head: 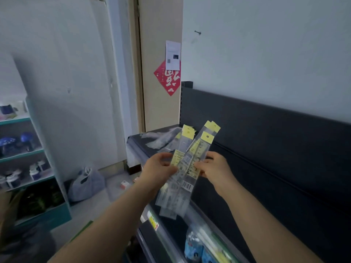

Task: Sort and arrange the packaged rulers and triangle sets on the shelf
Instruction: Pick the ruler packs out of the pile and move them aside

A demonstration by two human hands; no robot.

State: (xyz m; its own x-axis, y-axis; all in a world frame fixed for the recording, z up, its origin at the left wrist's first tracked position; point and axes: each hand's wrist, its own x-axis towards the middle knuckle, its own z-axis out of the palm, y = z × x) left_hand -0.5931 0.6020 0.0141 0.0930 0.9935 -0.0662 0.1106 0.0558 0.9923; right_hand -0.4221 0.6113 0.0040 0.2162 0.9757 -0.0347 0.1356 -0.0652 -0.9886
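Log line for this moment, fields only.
left hand: grips fanned clear yellow-tabbed ruler packs | right hand: grips same fan | black shelf: loose clear packs at far end

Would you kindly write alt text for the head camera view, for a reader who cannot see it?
The left hand and right hand hold a fanned bundle of packaged rulers with yellow hang tabs above a dark shelf. More clear packs lie at the shelf's far end, below a red paper sign.

Forearms extended: left hand (158,166), right hand (215,166) — both pinch ruler packs (190,158).
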